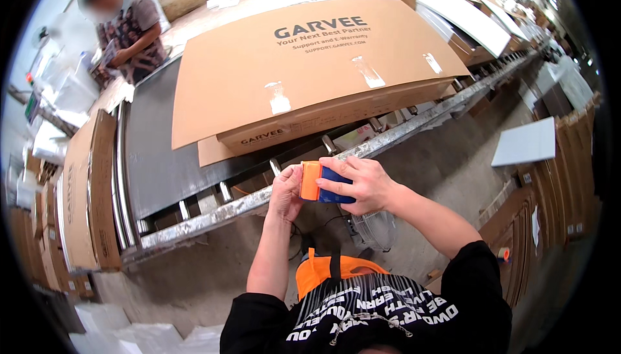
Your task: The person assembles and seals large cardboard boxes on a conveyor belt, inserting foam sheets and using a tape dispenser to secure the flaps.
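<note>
I hold a small orange and blue tape dispenser in front of me, just short of the near edge of the roller conveyor. My left hand grips its orange end, and my right hand is closed over the blue part from above. A large flat cardboard box lies on the conveyor beyond, overhanging that near edge. Another person stands at the far left corner.

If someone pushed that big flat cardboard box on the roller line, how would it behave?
The cardboard box would probably glide easily, since it rests on metal rollers. Broad and flat, it looks unlikely to tip. Its loose flap would likely flop.
</note>
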Action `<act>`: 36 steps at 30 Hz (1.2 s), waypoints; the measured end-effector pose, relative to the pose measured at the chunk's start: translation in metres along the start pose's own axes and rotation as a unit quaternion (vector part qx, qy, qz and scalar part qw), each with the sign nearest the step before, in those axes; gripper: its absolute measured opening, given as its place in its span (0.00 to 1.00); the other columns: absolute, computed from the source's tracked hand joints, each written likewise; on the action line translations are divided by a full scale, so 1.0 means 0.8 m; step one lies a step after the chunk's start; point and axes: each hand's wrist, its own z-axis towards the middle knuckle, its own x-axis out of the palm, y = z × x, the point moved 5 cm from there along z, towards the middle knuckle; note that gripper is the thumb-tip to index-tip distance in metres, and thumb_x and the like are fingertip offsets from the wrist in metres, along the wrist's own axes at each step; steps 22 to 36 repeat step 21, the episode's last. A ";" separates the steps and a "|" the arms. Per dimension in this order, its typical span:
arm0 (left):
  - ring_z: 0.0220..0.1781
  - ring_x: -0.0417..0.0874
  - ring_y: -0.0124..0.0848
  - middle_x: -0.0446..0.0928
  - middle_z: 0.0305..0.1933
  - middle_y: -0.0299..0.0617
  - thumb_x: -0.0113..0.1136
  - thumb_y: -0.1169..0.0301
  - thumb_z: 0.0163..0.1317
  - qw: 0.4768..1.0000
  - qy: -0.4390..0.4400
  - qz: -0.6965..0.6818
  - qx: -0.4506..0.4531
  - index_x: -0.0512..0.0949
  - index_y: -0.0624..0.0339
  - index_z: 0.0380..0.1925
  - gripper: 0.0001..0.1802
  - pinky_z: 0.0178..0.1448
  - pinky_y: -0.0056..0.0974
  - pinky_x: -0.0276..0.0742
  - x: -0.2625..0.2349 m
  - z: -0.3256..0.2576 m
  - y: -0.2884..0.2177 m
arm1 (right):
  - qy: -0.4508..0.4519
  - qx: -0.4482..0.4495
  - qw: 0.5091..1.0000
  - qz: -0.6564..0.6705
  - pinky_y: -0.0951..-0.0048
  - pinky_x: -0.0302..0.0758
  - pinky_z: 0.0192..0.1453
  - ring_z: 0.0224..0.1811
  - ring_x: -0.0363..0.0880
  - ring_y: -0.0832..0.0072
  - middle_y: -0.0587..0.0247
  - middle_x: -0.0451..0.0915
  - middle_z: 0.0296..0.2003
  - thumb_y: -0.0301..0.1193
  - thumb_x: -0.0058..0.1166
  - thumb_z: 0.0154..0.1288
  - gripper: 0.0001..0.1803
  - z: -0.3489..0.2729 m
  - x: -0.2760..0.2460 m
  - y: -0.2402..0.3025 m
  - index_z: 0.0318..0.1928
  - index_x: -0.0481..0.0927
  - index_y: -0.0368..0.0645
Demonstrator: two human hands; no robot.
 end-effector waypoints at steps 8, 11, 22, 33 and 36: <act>0.31 0.81 0.28 0.81 0.30 0.43 0.60 0.79 0.63 0.922 -0.241 0.174 0.247 0.78 0.64 0.24 0.07 0.37 0.30 0.78 0.069 -0.072 -0.069 | -0.008 -0.112 0.993 0.040 0.66 0.79 0.40 0.33 0.76 0.67 0.55 0.72 0.62 0.32 0.66 0.34 0.35 0.004 -0.030 0.002 0.52 0.80 0.56; 0.27 0.75 0.23 0.79 0.28 0.39 0.65 0.74 0.62 0.777 -0.368 0.230 0.456 0.78 0.64 0.25 0.08 0.33 0.26 0.71 0.023 -0.071 -0.163 | 0.037 -0.094 0.994 -0.032 0.66 0.79 0.40 0.34 0.76 0.67 0.59 0.73 0.61 0.31 0.67 0.32 0.35 -0.011 -0.060 -0.069 0.51 0.81 0.57; 0.30 0.71 0.25 0.76 0.29 0.32 0.72 0.63 0.57 0.527 -0.524 0.460 0.487 0.87 0.56 0.32 0.09 0.36 0.33 0.71 -0.159 0.029 -0.198 | 0.182 -0.050 0.976 -0.110 0.63 0.77 0.50 0.41 0.74 0.65 0.64 0.70 0.65 0.28 0.65 0.35 0.35 0.112 -0.032 -0.169 0.53 0.81 0.59; 0.30 0.71 0.25 0.76 0.29 0.32 0.72 0.63 0.57 0.527 -0.524 0.460 0.487 0.87 0.56 0.32 0.09 0.36 0.33 0.71 -0.159 0.029 -0.198 | 0.182 -0.050 0.976 -0.110 0.63 0.77 0.50 0.41 0.74 0.65 0.64 0.70 0.65 0.28 0.65 0.35 0.35 0.112 -0.032 -0.169 0.53 0.81 0.59; 0.30 0.71 0.25 0.76 0.29 0.32 0.72 0.63 0.57 0.527 -0.524 0.460 0.487 0.87 0.56 0.32 0.09 0.36 0.33 0.71 -0.159 0.029 -0.198 | 0.182 -0.050 0.976 -0.110 0.63 0.77 0.50 0.41 0.74 0.65 0.64 0.70 0.65 0.28 0.65 0.35 0.35 0.112 -0.032 -0.169 0.53 0.81 0.59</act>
